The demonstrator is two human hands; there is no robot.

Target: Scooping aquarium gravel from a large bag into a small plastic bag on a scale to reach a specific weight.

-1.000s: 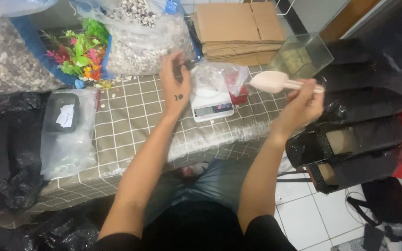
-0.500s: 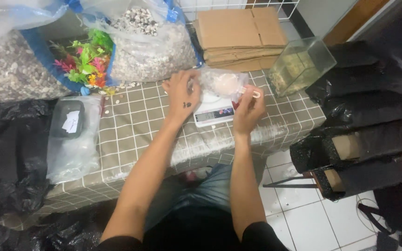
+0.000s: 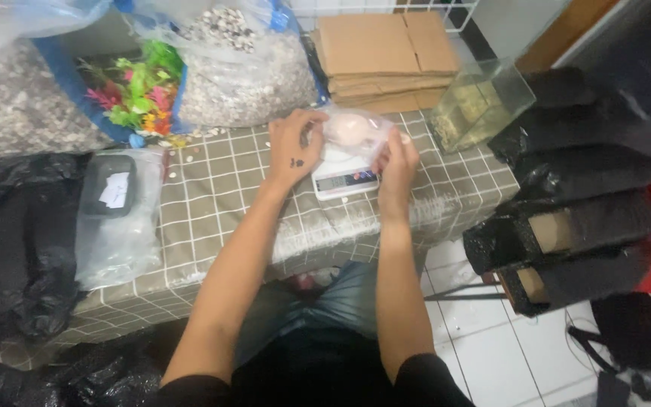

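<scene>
While the small clear bag (image 3: pixel 356 130) sits on the white scale (image 3: pixel 343 175) straight ahead of me, my left hand (image 3: pixel 293 147) and right hand (image 3: pixel 395 157) pinch its opposite ends (long axis left-right), both equally near.

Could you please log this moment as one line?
left hand + right hand: holding clear plastic bag | under it: small white digital scale | surface: checked tablecloth

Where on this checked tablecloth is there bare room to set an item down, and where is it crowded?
Bare checked tablecloth lies between the clear bag holding a black container and the left hand. Also the right corner, below the glass tank. Crowded: the back, with gravel bags and folded cardboard.
</scene>
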